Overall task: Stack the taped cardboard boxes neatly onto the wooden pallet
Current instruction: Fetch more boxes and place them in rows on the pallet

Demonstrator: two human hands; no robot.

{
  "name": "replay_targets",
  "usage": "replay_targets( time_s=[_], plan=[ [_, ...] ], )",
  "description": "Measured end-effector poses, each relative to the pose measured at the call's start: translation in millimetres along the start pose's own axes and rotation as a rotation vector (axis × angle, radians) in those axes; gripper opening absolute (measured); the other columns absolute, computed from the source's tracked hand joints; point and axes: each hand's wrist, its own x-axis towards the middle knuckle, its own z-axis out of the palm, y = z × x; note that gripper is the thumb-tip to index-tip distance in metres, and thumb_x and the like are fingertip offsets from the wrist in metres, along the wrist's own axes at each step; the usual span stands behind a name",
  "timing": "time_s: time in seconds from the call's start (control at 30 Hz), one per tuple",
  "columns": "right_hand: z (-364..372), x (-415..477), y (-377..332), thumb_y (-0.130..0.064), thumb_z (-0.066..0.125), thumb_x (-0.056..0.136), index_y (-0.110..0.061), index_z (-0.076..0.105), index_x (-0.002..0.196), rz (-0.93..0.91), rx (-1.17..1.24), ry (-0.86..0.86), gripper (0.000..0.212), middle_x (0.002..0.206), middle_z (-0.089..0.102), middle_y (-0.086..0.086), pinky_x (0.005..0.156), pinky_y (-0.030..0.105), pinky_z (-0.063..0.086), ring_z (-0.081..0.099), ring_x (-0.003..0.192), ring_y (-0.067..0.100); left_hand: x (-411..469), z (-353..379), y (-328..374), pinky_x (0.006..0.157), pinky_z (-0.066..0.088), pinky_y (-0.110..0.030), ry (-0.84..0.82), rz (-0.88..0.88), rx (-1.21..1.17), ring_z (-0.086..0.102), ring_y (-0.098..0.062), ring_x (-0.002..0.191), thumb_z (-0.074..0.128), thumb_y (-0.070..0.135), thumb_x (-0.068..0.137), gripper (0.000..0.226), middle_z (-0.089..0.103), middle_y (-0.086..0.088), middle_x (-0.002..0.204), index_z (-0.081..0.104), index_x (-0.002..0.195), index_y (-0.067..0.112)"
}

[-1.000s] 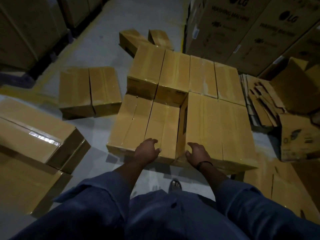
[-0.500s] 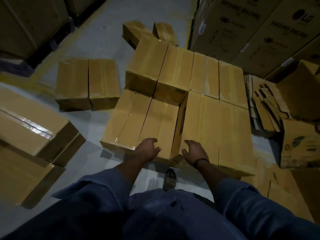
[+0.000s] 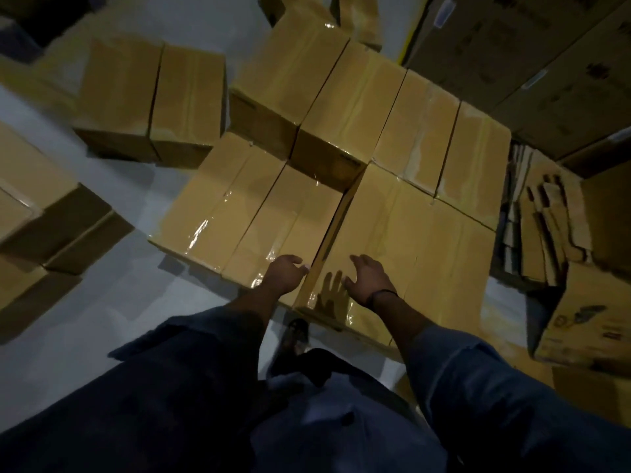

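A dim warehouse with a grey concrete floor (image 3: 112, 302). Large printed cartons (image 3: 512, 63) line the far right, and more big cartons (image 3: 41, 213) sit at the left edge.

In the middle, the taped cardboard boxes (image 3: 351, 97) form a tight block. There are four in the back row. The front row has two low boxes (image 3: 239, 213) on the left and a taller stack (image 3: 426, 261) on the right; its count is unclear. Two further boxes (image 3: 153, 93) stand side by side on the floor to the left, and two more (image 3: 355, 18) lie beyond the block. One pile of flattened cardboard (image 3: 546, 233) lies to the right.

The left hand (image 3: 286, 274) is over the near edge of a low box, its fingers loosely curled and holding nothing. The right hand (image 3: 370, 278) is spread open over the taller stack's top; whether it touches is unclear.
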Motion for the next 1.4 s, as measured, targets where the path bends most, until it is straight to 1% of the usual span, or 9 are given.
replay_targets(
  time_s=[0.2,0.33,0.47,0.6,0.73,0.97,1.07,1.27,1.4],
  plan=[
    [-1,52,25,-0.033,0.068,0.096,-0.023,0.018,0.162,-0.027,-0.054,-0.098,0.083,0.170,0.009,0.006,0.122,0.047,0.027,0.011,0.154,0.030,47,40,8,0.105,0.042,-0.029,-0.009,-0.086,-0.071,0.058,-0.028,0.131,0.062,0.032,0.102,0.041,0.063,-0.013,0.142,0.065,0.135,0.009],
    [16,79,31,-0.041,0.072,0.091,-0.025,0.013,0.162,-0.009,-0.068,-0.119,0.094,0.171,-0.002,0.007,0.122,0.050,0.028,0.003,0.155,0.033,72,58,9,0.111,0.039,-0.032,-0.014,-0.087,-0.100,0.056,-0.030,0.133,0.055,0.026,0.106,0.039,0.061,-0.014,0.144,0.062,0.139,0.006],
    [37,111,30,-0.047,0.074,0.088,-0.027,0.005,0.162,0.013,-0.047,-0.164,0.104,0.169,-0.016,0.005,0.121,0.060,0.022,-0.007,0.155,0.039,104,71,10,0.104,0.040,-0.030,-0.111,-0.052,-0.198,0.057,-0.027,0.127,0.048,0.019,0.109,0.035,0.060,-0.015,0.140,0.059,0.138,0.002],
    [51,130,29,-0.045,0.078,0.085,-0.031,0.006,0.160,-0.007,0.000,-0.206,0.105,0.168,-0.019,0.003,0.117,0.067,0.025,-0.010,0.153,0.042,128,89,7,0.113,0.041,-0.041,-0.215,-0.112,-0.437,0.062,-0.023,0.117,0.042,0.032,0.110,0.032,0.068,-0.009,0.124,0.067,0.124,0.016],
    [61,134,32,-0.038,0.077,0.087,-0.028,0.001,0.162,-0.021,0.032,-0.254,0.107,0.167,-0.024,0.006,0.119,0.064,0.023,-0.015,0.152,0.046,144,116,-1,0.126,0.021,-0.047,-0.206,-0.210,-0.502,0.036,-0.023,0.149,0.039,0.056,0.104,0.064,0.041,-0.004,0.161,0.041,0.157,0.021],
    [70,135,35,-0.039,0.075,0.088,-0.023,-0.008,0.162,-0.043,-0.028,-0.272,0.112,0.164,-0.031,0.012,0.118,0.064,0.021,-0.019,0.149,0.053,143,114,-3,0.124,0.025,-0.052,-0.195,-0.229,-0.509,0.039,-0.023,0.148,0.035,0.078,0.088,0.085,0.043,-0.001,0.161,0.042,0.156,0.028],
    [64,138,33,-0.040,0.076,0.087,-0.024,-0.008,0.162,-0.041,-0.042,-0.309,0.113,0.164,-0.030,0.012,0.119,0.064,0.021,-0.018,0.149,0.053,144,107,1,0.125,0.022,-0.051,-0.232,-0.201,-0.495,0.037,-0.023,0.149,0.032,0.074,0.095,0.081,0.041,-0.004,0.162,0.041,0.158,0.024],
    [42,136,22,-0.042,0.073,0.090,-0.024,0.010,0.161,-0.037,-0.011,-0.269,0.097,0.169,-0.014,0.011,0.120,0.055,0.022,-0.005,0.153,0.045,116,88,2,0.119,0.034,-0.048,-0.145,-0.145,-0.407,0.055,-0.025,0.133,0.030,0.078,0.093,0.081,0.060,-0.007,0.144,0.059,0.143,0.021],
    [28,117,3,-0.040,0.068,0.093,-0.025,0.008,0.162,-0.008,0.000,-0.221,0.092,0.170,-0.013,0.008,0.122,0.056,0.022,-0.006,0.155,0.040,68,57,-3,0.108,0.031,-0.028,-0.114,-0.105,-0.404,0.051,-0.023,0.138,0.036,0.050,0.110,0.048,0.058,-0.001,0.144,0.061,0.138,0.020]
  ],
)
